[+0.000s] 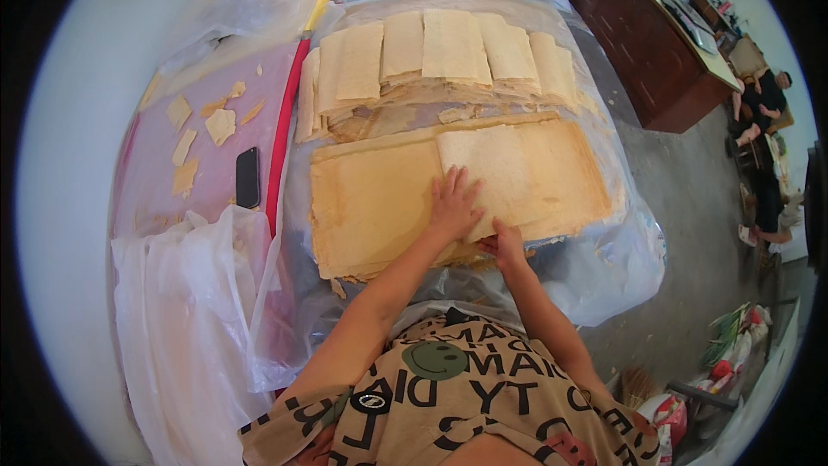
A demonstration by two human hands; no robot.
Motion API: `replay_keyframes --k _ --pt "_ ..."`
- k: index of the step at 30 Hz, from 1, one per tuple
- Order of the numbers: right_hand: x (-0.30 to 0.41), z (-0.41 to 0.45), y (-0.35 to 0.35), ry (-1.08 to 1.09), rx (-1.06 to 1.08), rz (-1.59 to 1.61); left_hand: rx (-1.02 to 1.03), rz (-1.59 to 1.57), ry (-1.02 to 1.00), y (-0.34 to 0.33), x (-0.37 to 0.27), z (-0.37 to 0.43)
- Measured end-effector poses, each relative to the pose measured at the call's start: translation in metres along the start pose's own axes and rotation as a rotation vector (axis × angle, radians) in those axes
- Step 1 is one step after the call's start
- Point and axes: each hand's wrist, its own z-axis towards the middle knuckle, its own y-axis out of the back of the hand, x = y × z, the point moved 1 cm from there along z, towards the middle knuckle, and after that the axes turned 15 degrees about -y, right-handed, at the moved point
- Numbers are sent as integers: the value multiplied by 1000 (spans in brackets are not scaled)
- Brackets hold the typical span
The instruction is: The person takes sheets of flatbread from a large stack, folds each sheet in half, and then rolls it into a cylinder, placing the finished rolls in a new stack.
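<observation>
A wide stack of thin yellow sheets [381, 200], which look like dried tofu skin, lies in front of me. On its right half rests a paler folded sheet [491, 162]. My left hand [456, 207] is flat with its fingers spread, touching the folded sheet's left edge and the stack beside it. At the sheet's near lower corner is my right hand [508, 246], thumb on top and fingers curled below the edge. Behind the stack, several folded bundles [453, 45] of similar sheets overlap in a row.
Plastic film [582, 272] covers the work surface. To the left, past a red edge strip [284, 123], lie a black smartphone [247, 178] and broken sheet pieces [220, 126]. A brown wooden desk [647, 45] stands at right, with people seated [760, 100] beyond.
</observation>
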Motion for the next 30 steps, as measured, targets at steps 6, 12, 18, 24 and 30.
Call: replay_keyframes --k 6,12,18,24,30 --pt "-3 2 -1 -12 7 -18 -444 -412 310 -13 23 -10" --pt "1 -12 9 -78 6 136 -175 -783 394 14 -6 -2" --pt "-16 -90 -10 728 25 -838 -297 -1418 573 49 -18 35" --pt "53 -3 -9 1197 -485 -1225 -375 -1393 460 85 -40 67" --pt "103 69 83 1330 -565 -1112 -315 -1279 330 141 -40 48"
